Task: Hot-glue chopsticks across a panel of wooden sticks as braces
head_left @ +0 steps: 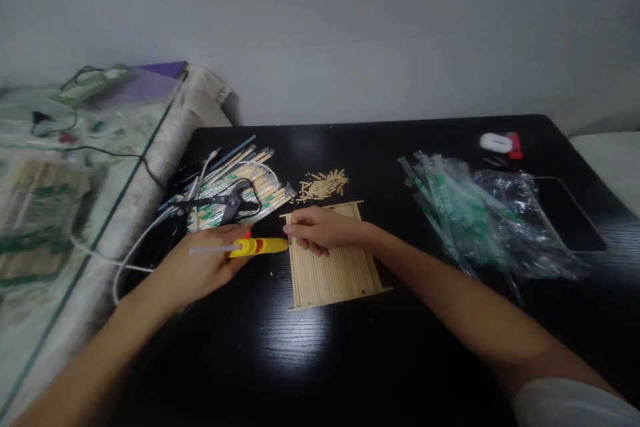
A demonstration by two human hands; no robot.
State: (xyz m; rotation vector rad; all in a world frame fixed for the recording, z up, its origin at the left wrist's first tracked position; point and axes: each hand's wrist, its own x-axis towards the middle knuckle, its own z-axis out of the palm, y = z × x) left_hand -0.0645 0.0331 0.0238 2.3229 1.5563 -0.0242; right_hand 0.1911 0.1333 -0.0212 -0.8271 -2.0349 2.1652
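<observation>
My left hand point(205, 263) is wrapped round a yellow hot glue gun point(260, 246), with a pale glue stick poking out of its back end. The gun's nozzle points right, at the left edge of a flat panel of wooden sticks point(333, 270). This panel lies on the black table, its sticks side by side with crosspieces along the far and near ends. Over the panel's far left corner, my right hand point(320, 230) has its fingers curled and pinched; what they hold, if anything, is hidden.
Behind the panel lies a heap of short stick pieces point(325, 185). Black-handled cutters point(233, 202) rest on wrapped chopsticks point(265, 180) at left, near white cables point(135, 250). At right are crumpled plastic wrappers point(460, 207), a phone point(565, 213) and a white case point(495, 143).
</observation>
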